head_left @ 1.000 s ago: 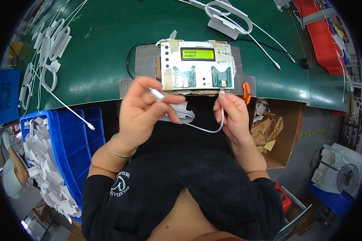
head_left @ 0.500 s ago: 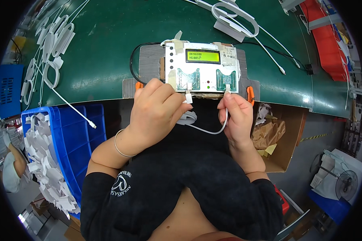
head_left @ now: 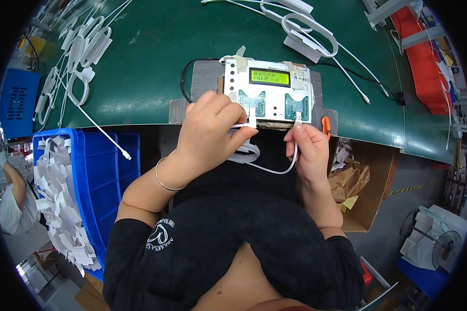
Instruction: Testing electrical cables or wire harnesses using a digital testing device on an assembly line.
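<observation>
A white cable tester (head_left: 276, 106) with a lit yellow-green display (head_left: 269, 76) lies at the near edge of the green bench. It carries two green circuit boards, a left board (head_left: 259, 97) and a right board (head_left: 293, 101). My left hand (head_left: 208, 127) pinches one white plug (head_left: 252, 122) of a cable, which meets the left board's socket. The cable's other plug (head_left: 298, 118) sits at the right board's socket, and the fingers of my right hand (head_left: 310, 150) close on it. Between my hands hangs the looped white cable (head_left: 267, 169), its coil (head_left: 248, 152) partly behind my left hand.
Several coiled white cables (head_left: 78, 52) lie on the bench at left, others (head_left: 316, 31) at the far right. A blue crate (head_left: 101, 171) of white paper scraps stands at left. To the right are a cardboard box (head_left: 371, 207), a red bin (head_left: 423, 62) and a fan (head_left: 446, 249).
My left hand has pushed its plug up against the left board's socket. The text on the display has changed. My right hand keeps its hold, and the whole view has shifted slightly.
</observation>
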Available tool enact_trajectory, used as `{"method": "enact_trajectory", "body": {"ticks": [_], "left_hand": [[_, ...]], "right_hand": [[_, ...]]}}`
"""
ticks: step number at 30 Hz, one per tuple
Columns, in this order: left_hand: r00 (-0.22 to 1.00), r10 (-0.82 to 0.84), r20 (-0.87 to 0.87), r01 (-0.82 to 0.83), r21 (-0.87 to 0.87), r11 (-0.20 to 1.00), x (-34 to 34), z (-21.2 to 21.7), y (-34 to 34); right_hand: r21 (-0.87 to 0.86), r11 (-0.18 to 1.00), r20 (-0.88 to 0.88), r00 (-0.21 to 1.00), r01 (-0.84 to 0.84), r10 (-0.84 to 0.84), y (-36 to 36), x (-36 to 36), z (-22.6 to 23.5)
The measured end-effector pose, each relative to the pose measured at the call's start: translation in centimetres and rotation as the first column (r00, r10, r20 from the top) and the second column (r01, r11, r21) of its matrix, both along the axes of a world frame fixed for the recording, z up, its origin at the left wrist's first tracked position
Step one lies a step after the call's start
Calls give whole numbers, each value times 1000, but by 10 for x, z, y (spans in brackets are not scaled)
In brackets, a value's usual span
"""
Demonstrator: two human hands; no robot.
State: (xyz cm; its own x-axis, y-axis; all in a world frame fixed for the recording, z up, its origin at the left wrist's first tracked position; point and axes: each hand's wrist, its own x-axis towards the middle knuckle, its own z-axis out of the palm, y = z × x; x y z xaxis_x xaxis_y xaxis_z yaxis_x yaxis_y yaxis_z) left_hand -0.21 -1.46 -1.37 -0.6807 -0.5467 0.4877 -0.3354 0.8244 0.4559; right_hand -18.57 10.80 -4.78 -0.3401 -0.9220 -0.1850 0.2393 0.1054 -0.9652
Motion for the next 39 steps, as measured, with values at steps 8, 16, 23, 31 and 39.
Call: {"method": "enact_trajectory", "body": {"ticks": [8,16,23,31,39], "left_hand": [[998,-44,35,48,-120,992,5,1,3],[844,-528,95,506,186,842,52,14,19],[446,45,-894,344,218,913,91,55,-50],[846,490,212,-497,-20,867,118,-40,-100],[947,320,-37,-304,225,926,133,-20,-69]], "right_hand": [[-37,999,-29,1000,-12,11,5,4,-6],[-237,644,-478,664,-728,575,20,-16,28],[-620,742,393,919,256,11,5,-117,78],[-374,797,199,880,475,-431,-15,-151,-10],[-392,829,-8,899,399,-437,-16,-139,-14]]}}
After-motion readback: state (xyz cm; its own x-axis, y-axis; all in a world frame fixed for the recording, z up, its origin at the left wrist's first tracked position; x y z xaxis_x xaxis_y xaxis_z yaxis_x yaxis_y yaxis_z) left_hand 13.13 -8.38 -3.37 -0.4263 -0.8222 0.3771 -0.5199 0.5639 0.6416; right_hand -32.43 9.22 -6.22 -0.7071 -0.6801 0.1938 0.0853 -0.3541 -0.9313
